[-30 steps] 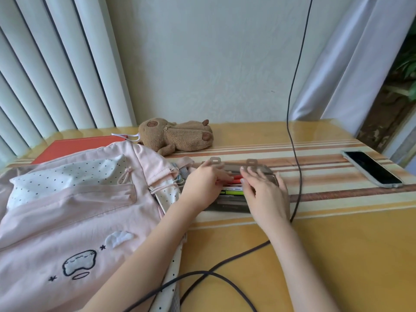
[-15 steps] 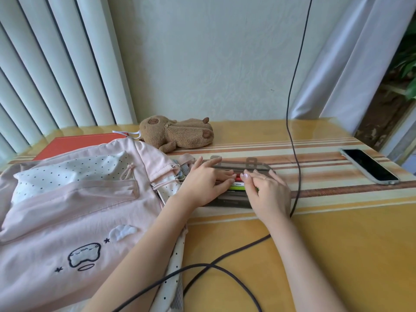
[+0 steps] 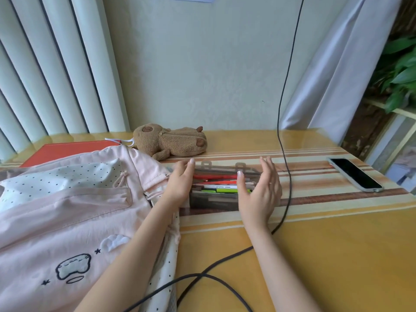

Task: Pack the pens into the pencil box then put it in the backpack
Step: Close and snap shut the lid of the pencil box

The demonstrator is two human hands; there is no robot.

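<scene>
A smoky clear pencil box [image 3: 213, 200] lies on the striped table mat, its lid with two latches standing at the far side. Several pens [image 3: 216, 183], red, orange and green, lie inside it. My left hand [image 3: 180, 183] is at the box's left end, fingers stretched and apart. My right hand [image 3: 261, 190] hovers over the box's right end, palm facing left, fingers spread. Neither hand grips anything. The pink backpack [image 3: 67, 210] lies flat to the left, touching the box's left end.
A brown plush toy [image 3: 171, 141] lies behind the box. A red folder [image 3: 67, 149] sits under the backpack's far edge. A phone [image 3: 354, 174] rests at the right. A black cable [image 3: 286, 165] hangs down past the box and loops across the near table.
Both hands were pressed flat on the pens in the box; now they have lifted and parted to the box's two ends, uncovering the pens. The camera has tilted slightly.
</scene>
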